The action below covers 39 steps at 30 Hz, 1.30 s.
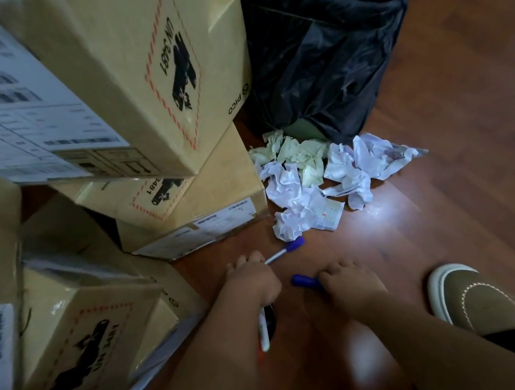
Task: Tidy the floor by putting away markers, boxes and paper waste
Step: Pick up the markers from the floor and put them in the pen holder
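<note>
Both bare forearms reach forward and down from the lower edge of the view, converging toward the middle of the floor. The left hand (252, 281) is curled into a fist, knuckles up, closed round a blue-capped marker (286, 249) whose cap sticks out past the fingers; more marker ends poke out below the wrist. The right hand (349, 281) is palm down, fingers bent and pressed to the floor, fingertips touching a second blue marker (305, 281). A foot in a brown shoe (471, 296) stands just right of the right forearm.

Reddish wooden floor (462, 135), black bin liner (327, 49), 1 brown slip-on shoe (471, 296)
</note>
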Each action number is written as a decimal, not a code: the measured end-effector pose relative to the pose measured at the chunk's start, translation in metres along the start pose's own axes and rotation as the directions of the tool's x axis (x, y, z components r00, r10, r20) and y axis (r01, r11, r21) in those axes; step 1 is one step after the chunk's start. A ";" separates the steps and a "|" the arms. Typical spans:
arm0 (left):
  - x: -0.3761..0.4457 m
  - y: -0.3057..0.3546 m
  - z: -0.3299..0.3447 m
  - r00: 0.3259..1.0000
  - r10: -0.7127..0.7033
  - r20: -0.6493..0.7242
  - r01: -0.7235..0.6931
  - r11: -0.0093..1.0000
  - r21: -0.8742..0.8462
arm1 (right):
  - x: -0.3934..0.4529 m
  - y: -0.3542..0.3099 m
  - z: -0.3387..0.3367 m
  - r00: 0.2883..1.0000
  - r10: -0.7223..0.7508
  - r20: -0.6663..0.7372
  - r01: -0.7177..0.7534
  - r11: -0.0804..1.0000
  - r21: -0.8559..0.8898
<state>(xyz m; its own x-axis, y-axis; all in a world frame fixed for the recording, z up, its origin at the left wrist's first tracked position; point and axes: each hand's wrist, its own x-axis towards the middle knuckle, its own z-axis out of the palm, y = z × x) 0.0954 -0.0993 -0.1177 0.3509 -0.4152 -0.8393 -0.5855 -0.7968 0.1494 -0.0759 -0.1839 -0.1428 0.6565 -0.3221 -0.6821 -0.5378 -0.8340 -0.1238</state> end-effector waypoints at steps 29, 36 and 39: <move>-0.111 -0.061 0.004 0.862 -0.190 -0.471 -0.113 0.832 -0.543 | -0.073 -0.075 -0.089 0.903 0.418 -0.096 0.003 0.218 0.976; -0.113 -0.077 0.012 0.911 -0.047 -0.411 -0.161 0.874 -0.458 | -0.071 -0.101 -0.080 0.942 0.302 -0.143 0.015 0.389 0.921; -0.114 -0.087 0.020 0.923 0.006 -0.385 -0.180 0.891 -0.417 | -0.069 -0.109 -0.070 0.961 0.234 -0.148 0.012 0.496 0.868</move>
<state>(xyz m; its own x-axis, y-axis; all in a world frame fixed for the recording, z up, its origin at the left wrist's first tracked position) 0.0918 0.0262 -0.0459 0.6019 -0.5567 -0.5725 -0.2796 -0.8185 0.5019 -0.0249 -0.1022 -0.0319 0.5828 -0.5711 -0.5781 -0.7177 -0.0281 -0.6958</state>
